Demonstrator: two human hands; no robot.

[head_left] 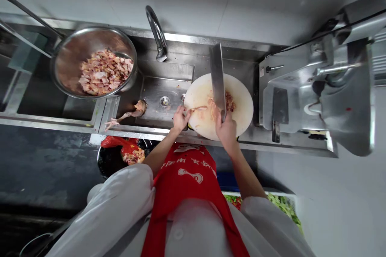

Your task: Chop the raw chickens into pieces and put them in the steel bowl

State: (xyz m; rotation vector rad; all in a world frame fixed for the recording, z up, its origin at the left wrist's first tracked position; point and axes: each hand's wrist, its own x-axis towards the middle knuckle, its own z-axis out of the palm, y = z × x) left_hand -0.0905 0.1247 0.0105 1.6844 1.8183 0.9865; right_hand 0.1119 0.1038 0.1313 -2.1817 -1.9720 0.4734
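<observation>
My right hand [226, 128] is closed round the handle of a cleaver [218, 76], whose wide blade points away from me over the round white cutting board [199, 82]. On the board's left side, my left hand [180, 119] pinches the end of a thin chicken piece [199, 108] that reaches toward the blade. Some pale meat lies beside the blade, partly hidden by it and my right hand. Chopped chicken bits [230, 102] lie to the right of the cleaver. A chicken leg with its foot [128, 115] rests at the sink's left front.
The board sits over the right part of a steel sink [153, 88] with a curved faucet [157, 34]. A large steel bowl of chopped meat [104, 72] stands left. Right is a metal slicing machine [301, 88] with another cleaver [280, 108]. A dark bin [110, 162] sits below.
</observation>
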